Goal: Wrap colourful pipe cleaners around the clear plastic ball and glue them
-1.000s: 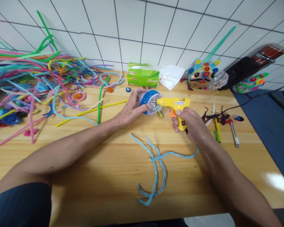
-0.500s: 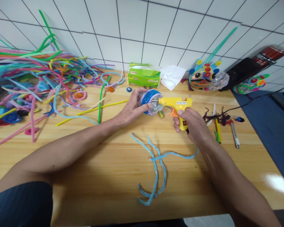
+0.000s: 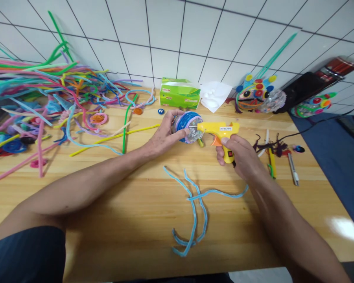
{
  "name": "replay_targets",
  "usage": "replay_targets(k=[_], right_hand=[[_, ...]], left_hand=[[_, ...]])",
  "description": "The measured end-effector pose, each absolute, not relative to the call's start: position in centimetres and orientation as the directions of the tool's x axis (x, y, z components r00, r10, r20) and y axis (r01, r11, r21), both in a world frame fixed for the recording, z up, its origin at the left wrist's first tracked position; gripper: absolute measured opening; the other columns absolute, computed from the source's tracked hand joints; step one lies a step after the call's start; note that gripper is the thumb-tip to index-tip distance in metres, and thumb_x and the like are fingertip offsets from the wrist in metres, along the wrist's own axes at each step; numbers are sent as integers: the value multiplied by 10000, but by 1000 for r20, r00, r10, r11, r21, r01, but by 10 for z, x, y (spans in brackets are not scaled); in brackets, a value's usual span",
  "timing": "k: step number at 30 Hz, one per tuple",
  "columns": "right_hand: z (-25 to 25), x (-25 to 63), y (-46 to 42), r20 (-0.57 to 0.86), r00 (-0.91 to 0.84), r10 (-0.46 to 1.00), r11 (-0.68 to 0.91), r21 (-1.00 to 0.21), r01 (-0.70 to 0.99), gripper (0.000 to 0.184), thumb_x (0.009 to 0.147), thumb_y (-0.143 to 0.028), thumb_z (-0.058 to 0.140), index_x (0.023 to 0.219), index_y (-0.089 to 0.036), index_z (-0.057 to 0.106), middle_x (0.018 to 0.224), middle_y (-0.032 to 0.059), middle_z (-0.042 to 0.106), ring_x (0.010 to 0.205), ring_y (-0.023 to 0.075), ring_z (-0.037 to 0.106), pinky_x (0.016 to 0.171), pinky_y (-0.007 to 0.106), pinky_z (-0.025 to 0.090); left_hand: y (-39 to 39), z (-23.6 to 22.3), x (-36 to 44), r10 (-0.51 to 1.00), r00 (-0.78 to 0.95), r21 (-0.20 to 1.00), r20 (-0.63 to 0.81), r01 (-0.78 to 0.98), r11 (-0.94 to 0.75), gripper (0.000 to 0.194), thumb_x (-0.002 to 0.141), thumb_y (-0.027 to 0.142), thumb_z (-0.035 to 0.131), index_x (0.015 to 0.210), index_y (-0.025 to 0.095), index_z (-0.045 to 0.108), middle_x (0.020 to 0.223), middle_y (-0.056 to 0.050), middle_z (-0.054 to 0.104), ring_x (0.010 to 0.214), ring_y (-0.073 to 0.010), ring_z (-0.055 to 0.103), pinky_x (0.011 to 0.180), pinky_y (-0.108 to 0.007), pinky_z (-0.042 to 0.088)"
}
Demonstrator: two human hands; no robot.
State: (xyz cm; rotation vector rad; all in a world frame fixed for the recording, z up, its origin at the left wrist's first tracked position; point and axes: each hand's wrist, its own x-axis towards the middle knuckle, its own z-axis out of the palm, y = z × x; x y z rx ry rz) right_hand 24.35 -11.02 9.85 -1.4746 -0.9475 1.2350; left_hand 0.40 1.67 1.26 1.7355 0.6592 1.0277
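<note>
My left hand point(image 3: 168, 131) is wrapped round a clear plastic bottle piece point(image 3: 188, 122) wound with blue and lilac pipe cleaners. Its clear end faces right. In my right hand point(image 3: 238, 151) is a yellow hot glue gun point(image 3: 220, 129) with an orange trigger, its metal nozzle at the clear end of the bottle piece. Whether the tip touches the plastic I cannot tell. Below, several light-blue pipe cleaners point(image 3: 199, 200) lie crossed on the wooden table point(image 3: 120, 236).
A heap of coloured pipe cleaners point(image 3: 59, 86) spreads on the left. Along the wall stand a green tissue pack point(image 3: 179, 93), a decorated bottle figure point(image 3: 255, 94) and a dark flask point(image 3: 315, 82). A utility knife point(image 3: 293, 169) lies to the right, near a black cord point(image 3: 309, 127).
Almost nothing differs. Both hands, the glue gun and the bottle piece stay in place, with only a very slight shift of the nozzle to the left.
</note>
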Motion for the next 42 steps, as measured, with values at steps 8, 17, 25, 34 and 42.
replay_targets(k=[8, 17, 25, 34, 42], right_hand=[[96, 243, -109, -229, 189, 955, -226, -973, -33, 609, 763, -557, 951, 794, -288, 405, 610, -53, 607, 472, 141, 572, 489, 299, 438], [97, 242, -109, -227, 194, 955, -225, -974, -33, 551, 746, -502, 926, 775, -283, 422, 597, -54, 614, 465, 141, 572, 486, 292, 428], [96, 242, -109, -224, 176, 959, -221, -975, -39, 560, 755, -525, 942, 791, -279, 440, 605, -62, 611, 470, 134, 563, 492, 291, 437], [97, 244, -110, -219, 188, 957, -218, -976, -24, 590, 771, -566, 946, 796, -283, 428, 617, -59, 604, 472, 136, 565, 491, 298, 430], [97, 243, -110, -222, 181, 958, -225, -974, -6, 589, 754, -567, 952, 788, -280, 439, 602, -62, 601, 467, 136, 556, 495, 298, 433]], left_hand=[[16, 14, 4, 794, 507, 927, 335, -27, -374, 666, 1008, 615, 813, 1475, 277, 478, 1511, -110, 644, 1374, -296, 661, 1216, -477, 560], [16, 15, 3, 796, 508, 926, 330, -9, -378, 669, 1008, 616, 808, 1478, 273, 479, 1541, -121, 633, 1386, -308, 661, 1224, -495, 561], [16, 15, 3, 798, 494, 921, 346, -14, -390, 682, 1006, 645, 811, 1480, 271, 494, 1555, -122, 626, 1388, -297, 659, 1249, -503, 545], [17, 13, 3, 799, 496, 925, 341, -24, -379, 674, 1007, 626, 818, 1483, 271, 499, 1548, -124, 642, 1378, -287, 667, 1228, -490, 563], [17, 12, 4, 799, 495, 926, 342, -34, -375, 677, 1006, 635, 819, 1485, 280, 498, 1564, -118, 638, 1380, -288, 670, 1224, -484, 572]])
